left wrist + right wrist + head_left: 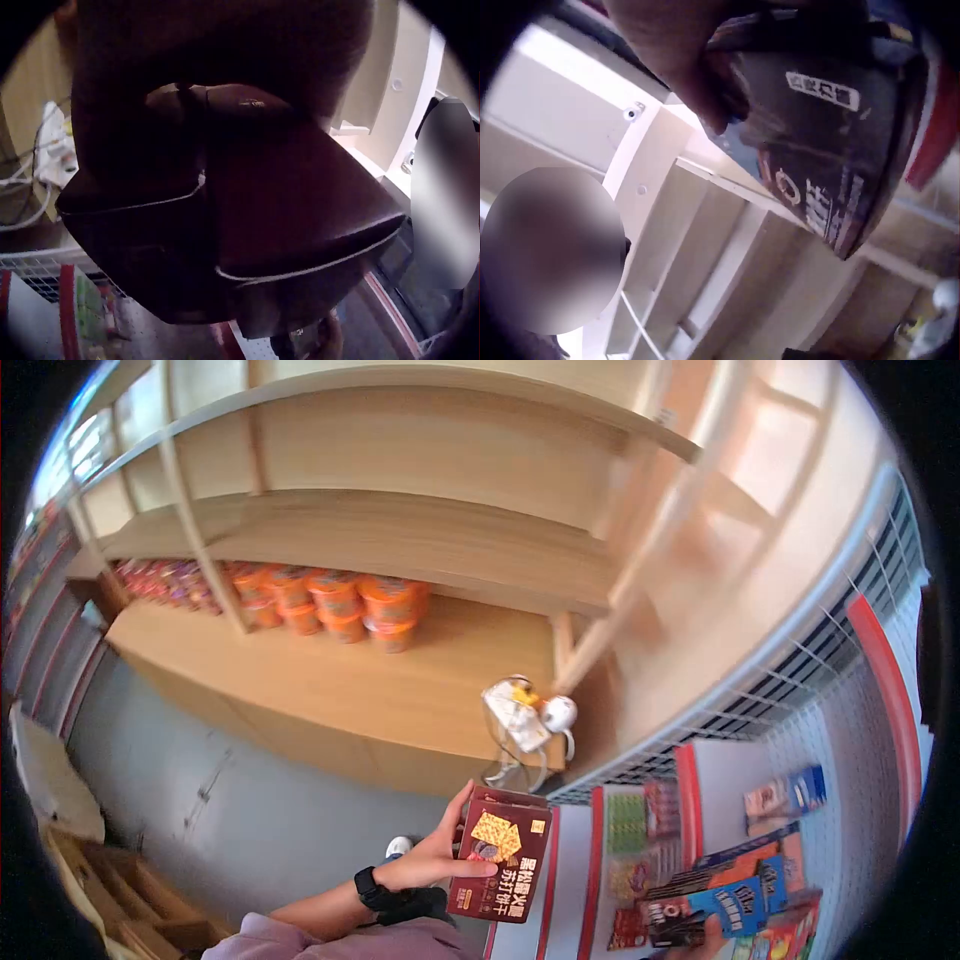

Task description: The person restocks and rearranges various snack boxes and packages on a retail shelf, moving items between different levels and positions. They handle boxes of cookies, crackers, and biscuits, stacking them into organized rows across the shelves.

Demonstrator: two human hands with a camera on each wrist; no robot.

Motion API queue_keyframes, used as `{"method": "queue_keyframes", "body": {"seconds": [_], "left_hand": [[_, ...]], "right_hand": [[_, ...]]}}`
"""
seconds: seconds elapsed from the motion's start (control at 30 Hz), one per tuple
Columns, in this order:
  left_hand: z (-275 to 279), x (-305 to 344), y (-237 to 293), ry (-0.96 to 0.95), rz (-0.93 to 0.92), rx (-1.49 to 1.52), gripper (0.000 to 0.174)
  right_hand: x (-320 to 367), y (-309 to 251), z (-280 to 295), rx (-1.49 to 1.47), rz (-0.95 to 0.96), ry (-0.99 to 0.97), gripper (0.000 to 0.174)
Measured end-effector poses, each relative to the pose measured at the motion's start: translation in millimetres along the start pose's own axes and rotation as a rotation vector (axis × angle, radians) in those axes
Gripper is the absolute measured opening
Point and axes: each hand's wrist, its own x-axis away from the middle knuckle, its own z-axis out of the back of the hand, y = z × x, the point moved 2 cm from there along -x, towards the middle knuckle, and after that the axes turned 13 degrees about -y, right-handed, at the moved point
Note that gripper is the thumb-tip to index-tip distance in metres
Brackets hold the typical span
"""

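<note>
My left hand (pixel 430 863), with a black watch at the wrist, grips maroon cracker boxes (pixel 501 855), thumb across the printed front. Two such boxes (pixel 292 195) lie side by side in the left wrist view, their ends toward that camera. At the lower right, my right hand (pixel 712 940) grips a dark snack package (pixel 672 922), beside blue packages (pixel 735 905) and orange ones. Close up in the right wrist view, the fingers of my right hand (pixel 679 67) curl over the edge of this dark package (pixel 810 127) with white lettering; its far side is hidden.
Wooden shelving (pixel 380 525) fills the far side, with orange tubs (pixel 340 605) on its low level. A white power strip (pixel 515 715) with cables sits at that level's right end. Red-edged shelves (pixel 685 800) with snack packs and a wire grid (pixel 760 700) stand to the right.
</note>
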Motion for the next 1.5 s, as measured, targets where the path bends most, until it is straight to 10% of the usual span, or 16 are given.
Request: {"method": "queue_keyframes", "body": {"seconds": [0.1, 0.17, 0.2, 0.23, 0.5, 0.77, 0.83, 0.87, 1.13, 1.5], "left_hand": [[40, 85, 24, 0.13, -0.048, -0.055, 0.118], [63, 139, 47, 0.288, -0.144, -0.173, 0.119], [36, 117, 32, 0.416, -0.166, -0.24, 0.119], [62, 172, 48, 0.472, -0.22, -0.204, 0.119], [58, 374, 57, 1.027, -0.412, -0.141, 0.122], [50, 620, 51, 1.592, -0.798, -0.008, 0.124], [52, 672, 30, 1.618, -0.928, 0.063, 0.124], [61, 686, 34, 1.657, -0.929, 0.046, 0.123], [187, 773, 54, 1.795, -1.018, -0.032, 0.08], [406, 925, 158, 1.897, -1.111, -0.035, 0.082]], "right_hand": [[20, 30, -101, 0.0, -0.324, -0.204, 0.02], [26, 44, -208, 0.719, 0.165, -0.427, 0.027], [-38, 92, -138, 0.101, -0.411, -0.447, 0.023], [7, 69, -225, 0.086, -0.537, -0.557, 0.026], [33, 162, -393, 0.061, -0.607, -0.902, 0.032], [251, 234, -591, -0.047, -0.826, -1.05, 0.026], [290, 269, -605, -0.008, -0.929, -1.199, 0.024], [322, 258, -642, -0.232, -0.695, -1.266, 0.053], [386, 365, -791, -0.147, -0.824, -1.265, 0.049], [524, 494, -1118, -0.179, -0.915, -1.488, 0.039]]}}
